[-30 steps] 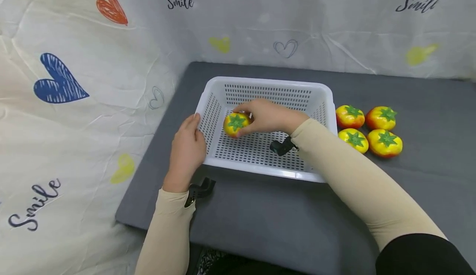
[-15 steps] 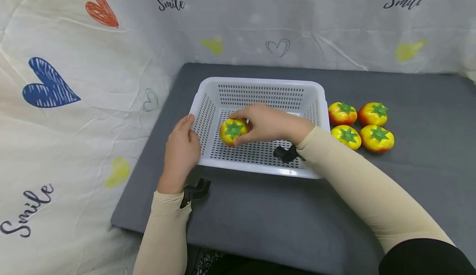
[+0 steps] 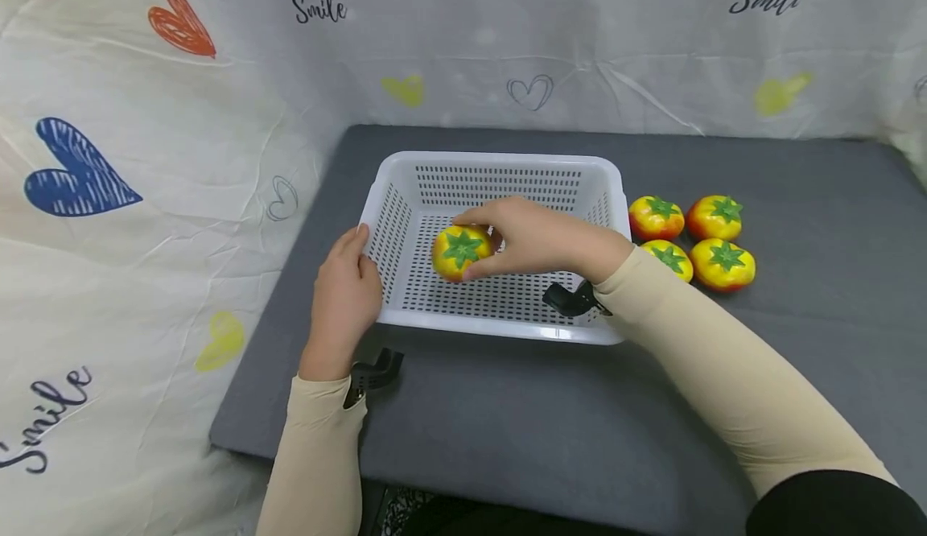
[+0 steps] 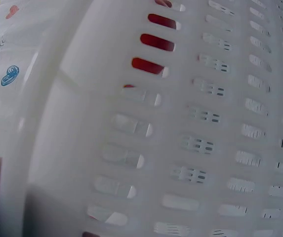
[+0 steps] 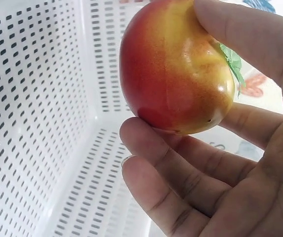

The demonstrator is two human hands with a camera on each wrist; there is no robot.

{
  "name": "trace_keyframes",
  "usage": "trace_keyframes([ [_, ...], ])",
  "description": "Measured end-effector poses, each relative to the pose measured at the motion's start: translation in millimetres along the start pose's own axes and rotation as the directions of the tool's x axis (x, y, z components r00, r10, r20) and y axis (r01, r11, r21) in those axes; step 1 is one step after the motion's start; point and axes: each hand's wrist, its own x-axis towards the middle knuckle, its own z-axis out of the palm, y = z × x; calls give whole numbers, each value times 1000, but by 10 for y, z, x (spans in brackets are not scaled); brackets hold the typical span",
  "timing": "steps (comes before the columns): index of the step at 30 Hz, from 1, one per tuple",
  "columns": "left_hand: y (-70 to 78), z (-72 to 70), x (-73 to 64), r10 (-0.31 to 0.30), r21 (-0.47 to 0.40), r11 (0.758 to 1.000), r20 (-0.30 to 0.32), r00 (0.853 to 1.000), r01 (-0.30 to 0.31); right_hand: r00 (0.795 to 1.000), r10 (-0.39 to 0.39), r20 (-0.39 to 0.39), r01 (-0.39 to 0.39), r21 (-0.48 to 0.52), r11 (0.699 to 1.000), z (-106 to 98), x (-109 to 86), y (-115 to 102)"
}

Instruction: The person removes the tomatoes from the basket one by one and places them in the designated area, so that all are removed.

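Note:
In the head view my right hand [image 3: 536, 238] pinches a yellow-and-red artificial fruit [image 3: 461, 253] with a green star-shaped leaf top. It holds the fruit over the left half of a white perforated plastic basket [image 3: 500, 331]. From the right wrist view, thumb and fingertips press on opposite sides of the fruit [image 5: 176, 69], the basket wall [image 5: 32, 74] beyond. My left hand [image 3: 344, 303] grips the basket's left rim. The left wrist view is filled by the slotted basket wall [image 4: 106, 74], with red showing through a few slots.
Several matching fruits [image 3: 723, 264] sit grouped on the grey table [image 3: 471, 407] close to the basket's right side. A white cloth backdrop [image 3: 449, 37] with printed hearts stands behind and at the left. Black wrist-camera mounts [image 3: 572, 298] stick out from both wrists.
The head view has shifted, so the scene sits further left. Relative to the basket, my right hand and the fruit have moved slightly right and up. The left hand stays on the rim.

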Motion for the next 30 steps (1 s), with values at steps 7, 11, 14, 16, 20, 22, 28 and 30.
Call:
trace_keyframes([
  [7, 3, 17, 4, -9, -1, 1000, 7, 1000, 9, 1000, 14, -23, -15, -5, 1000, -66, -173, 19],
  [11, -1, -1, -5, -10, -4, 1000, 2, 1000, 10, 999, 19, -44, -19, -9, 1000, -112, -269, 39],
  [14, -4, -23, -13, -15, -6, 1000, -5, 1000, 15, 998, 24, -56, -24, -14, 1000, -155, -331, 53],
  [16, -6, -31, -13, -16, -7, 1000, -7, 1000, 16, 997, 32, -64, -33, -10, 999, -185, -369, 57],
  [20, 5, -39, -11, -9, -9, 1000, -4, 1000, 9, 995, 47, -86, -47, 7, 999, -231, -446, 81],
  [22, 9, -38, -13, -6, -11, 1000, -3, 1000, 6, 994, 47, -96, -46, 13, 999, -247, -487, 98],
  [28, 30, -30, -24, -17, -15, 1000, 8, 1000, 17, 988, 86, -124, -85, 15, 996, -279, -650, 164],
  [30, 39, -26, -25, -20, -14, 1000, 10, 1000, 20, 985, 103, -139, -103, 11, 995, -292, -713, 190],
])
